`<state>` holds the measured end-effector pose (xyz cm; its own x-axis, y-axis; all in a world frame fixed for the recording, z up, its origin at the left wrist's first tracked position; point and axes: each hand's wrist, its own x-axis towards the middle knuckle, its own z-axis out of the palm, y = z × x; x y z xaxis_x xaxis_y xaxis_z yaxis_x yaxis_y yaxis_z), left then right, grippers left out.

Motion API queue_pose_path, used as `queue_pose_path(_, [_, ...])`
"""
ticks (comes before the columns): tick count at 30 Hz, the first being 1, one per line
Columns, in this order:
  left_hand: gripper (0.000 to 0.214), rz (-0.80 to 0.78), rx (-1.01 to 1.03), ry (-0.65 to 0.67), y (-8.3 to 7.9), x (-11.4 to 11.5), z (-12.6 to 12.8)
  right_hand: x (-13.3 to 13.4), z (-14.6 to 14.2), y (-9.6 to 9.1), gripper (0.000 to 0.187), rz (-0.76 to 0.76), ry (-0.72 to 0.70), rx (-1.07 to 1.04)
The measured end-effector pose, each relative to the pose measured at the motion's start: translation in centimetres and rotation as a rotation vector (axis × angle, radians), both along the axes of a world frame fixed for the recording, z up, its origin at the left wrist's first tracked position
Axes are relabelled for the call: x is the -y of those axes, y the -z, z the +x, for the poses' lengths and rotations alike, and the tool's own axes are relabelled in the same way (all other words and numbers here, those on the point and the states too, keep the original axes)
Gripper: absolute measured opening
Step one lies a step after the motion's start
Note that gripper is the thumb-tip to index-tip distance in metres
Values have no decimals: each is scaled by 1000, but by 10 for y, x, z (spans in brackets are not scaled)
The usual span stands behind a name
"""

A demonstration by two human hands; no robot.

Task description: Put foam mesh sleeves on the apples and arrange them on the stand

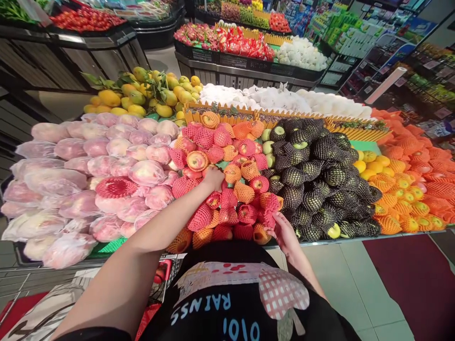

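In front of me lies a pile of red apples (247, 214), many in pink or orange foam nets. My left hand (214, 179) reaches into the middle of the pile with its fingers curled down. What they hold, if anything, is hidden. An orange-netted apple (232, 173) lies just right of that hand, and a bare-topped apple (197, 161) sits to its upper left. At the pile's right front edge, my right hand (284, 231) is closed on an apple in a pink foam net (269, 204).
Wrapped pale pink fruit (106, 156) fills the left of the stand. Green fruit in black nets (313, 175) borders the apples on the right. Behind stand a low orange fence (220, 115) and yellow mangoes (137, 97). A metal cart (170, 272) is at my lower left.
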<state>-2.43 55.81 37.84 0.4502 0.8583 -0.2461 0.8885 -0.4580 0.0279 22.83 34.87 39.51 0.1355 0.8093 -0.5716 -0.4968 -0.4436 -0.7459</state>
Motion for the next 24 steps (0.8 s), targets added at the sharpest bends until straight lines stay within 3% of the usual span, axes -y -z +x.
queue_pose_path(5, [61,105,49,15,0,16,-15,3,-6,-2,33,138,-38,193])
queue_pose_path(9, [61,163,79,9,-4,29,-19,2,-9,-4,45,277,-75,352])
queue_pose_path(15, [64,303,247,-97,-46,52,-21,-2,-12,-9,25,333,-156,490])
queue_pose_path(18, [63,244,363,-107,-63,75,-19,-5,-14,-8,25,343,-177,510])
queue_pose_path(21, [52,57,480,-40,-57,104,-11,-7,-16,-7,36,321,-198,513])
queue_pose_path(24, [44,-76,523,-55,-34,127,-1,-8,-15,-6,40,324,-204,525])
